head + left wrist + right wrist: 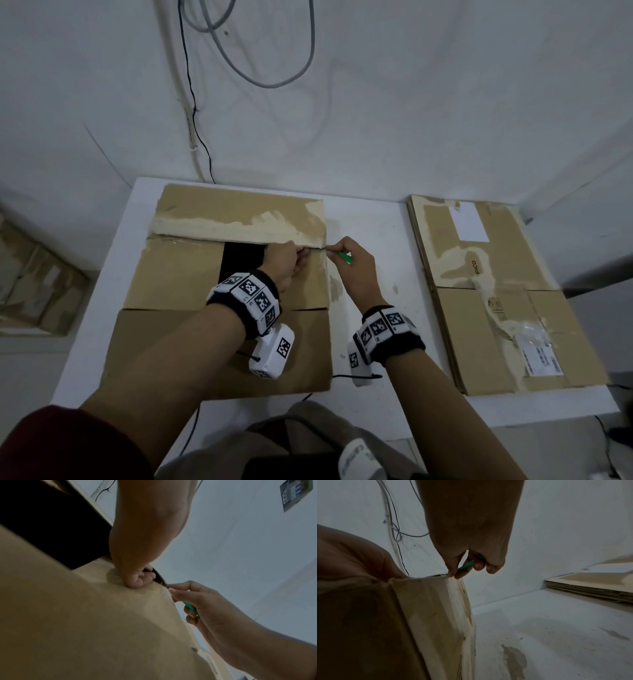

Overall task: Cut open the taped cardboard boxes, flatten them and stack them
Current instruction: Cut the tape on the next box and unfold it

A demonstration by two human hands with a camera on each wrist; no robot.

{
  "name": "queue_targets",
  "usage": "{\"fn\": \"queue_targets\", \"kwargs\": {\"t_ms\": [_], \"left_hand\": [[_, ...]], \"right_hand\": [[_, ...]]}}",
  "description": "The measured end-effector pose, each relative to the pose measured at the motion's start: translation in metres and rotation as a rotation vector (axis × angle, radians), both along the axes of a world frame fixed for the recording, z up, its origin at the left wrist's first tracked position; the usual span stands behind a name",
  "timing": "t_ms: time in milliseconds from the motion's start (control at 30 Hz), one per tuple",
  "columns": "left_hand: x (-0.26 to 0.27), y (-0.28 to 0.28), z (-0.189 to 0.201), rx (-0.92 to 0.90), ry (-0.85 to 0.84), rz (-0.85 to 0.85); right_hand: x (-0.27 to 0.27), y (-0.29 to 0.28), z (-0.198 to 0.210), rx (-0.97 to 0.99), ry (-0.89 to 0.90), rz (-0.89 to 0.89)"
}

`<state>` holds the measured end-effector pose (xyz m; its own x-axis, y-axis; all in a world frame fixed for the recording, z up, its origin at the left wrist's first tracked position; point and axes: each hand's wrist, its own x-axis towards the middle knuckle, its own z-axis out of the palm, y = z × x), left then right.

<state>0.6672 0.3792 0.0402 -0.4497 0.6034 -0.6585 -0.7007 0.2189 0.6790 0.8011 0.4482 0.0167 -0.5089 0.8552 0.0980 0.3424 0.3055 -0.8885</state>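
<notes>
A: What's nearest the camera?

B: Two bare forearms with marker bands at the wrists, reaching over a cardboard box (pixel 191 274) on the white table (pixel 373 274).

A: The left hand?

B: The left hand (pixel 286 262) sits on the box's top near its right edge, fingers curled tight against the near flap beside the seam. I can't tell whether they actually pinch the flap edge or only press on it.

A: And the right?

B: The right hand (pixel 352 262) grips a green-handled cutter (pixel 344 256), thumb and fingers wrapped round it, its tip at the right end of the seam, just beside the left fingers.

A: How does the box stand?

B: Part of the top gapes dark left of the left hand; the far flap (pixel 239 212) lies flat, with pale torn patches.

A: Anything further off?

B: To the right, well apart, a stack of flattened boxes (pixel 496 284) on the table. Behind, grey cables (pixel 274 80) hang on the white wall
</notes>
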Motion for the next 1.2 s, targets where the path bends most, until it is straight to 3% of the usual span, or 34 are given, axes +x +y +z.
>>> {"fn": "queue_targets", "kwargs": {"t_ms": [233, 333, 667, 833, 1067, 1200], "left_hand": [[-0.007, 0.000, 0.000, 0.076, -0.176, 0.174], [-0.009, 0.002, 0.000, 0.109, -0.216, 0.157], [-0.008, 0.005, -0.011, 0.127, -0.164, 0.102], [-0.008, 0.005, -0.013, 0.128, -0.163, 0.097], [-0.008, 0.004, -0.013, 0.122, -0.127, 0.064], [-0.013, 0.008, -0.017, 0.114, 0.029, 0.043]], "right_hand": [[-0.001, 0.026, 0.020, -0.192, -0.139, 0.143], [0.010, 0.032, 0.031, -0.174, -0.061, 0.032], [-0.019, 0.034, 0.022, -0.307, -0.081, -0.121], [-0.022, 0.034, 0.024, -0.356, -0.087, -0.066], [-0.017, 0.034, 0.033, -0.367, -0.235, 0.087], [-0.020, 0.028, 0.034, -0.336, -0.274, 0.091]]}}
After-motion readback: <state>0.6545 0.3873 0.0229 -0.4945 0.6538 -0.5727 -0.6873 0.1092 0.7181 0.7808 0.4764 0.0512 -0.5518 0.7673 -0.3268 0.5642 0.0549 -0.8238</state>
